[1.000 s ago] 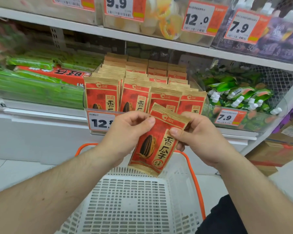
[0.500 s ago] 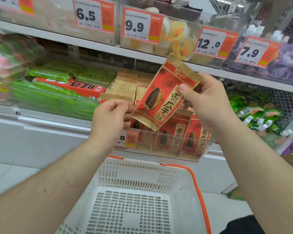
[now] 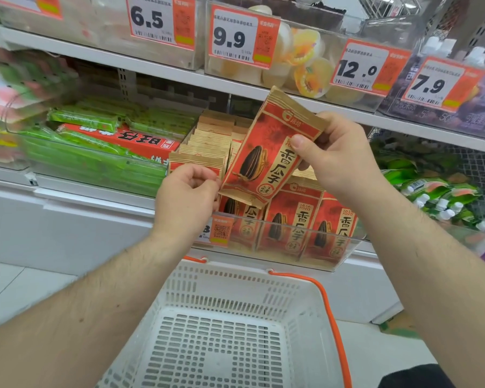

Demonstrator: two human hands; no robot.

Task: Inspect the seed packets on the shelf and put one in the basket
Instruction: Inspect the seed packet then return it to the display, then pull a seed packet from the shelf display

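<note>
Above the white basket (image 3: 230, 326), one red seed packet (image 3: 266, 152) is held tilted before the shelf bin (image 3: 333, 256). Both hands are up: the right hand (image 3: 339, 161) pinches the packet's upper edge, thumb on its face, and the left hand (image 3: 188, 197) pinches its lower left corner. Three packets (image 3: 291, 217) face out at the bin's front; the rows behind cannot be counted. Four price tags (image 3: 237, 37) show above, and the left hand partly hides a fifth.
</note>
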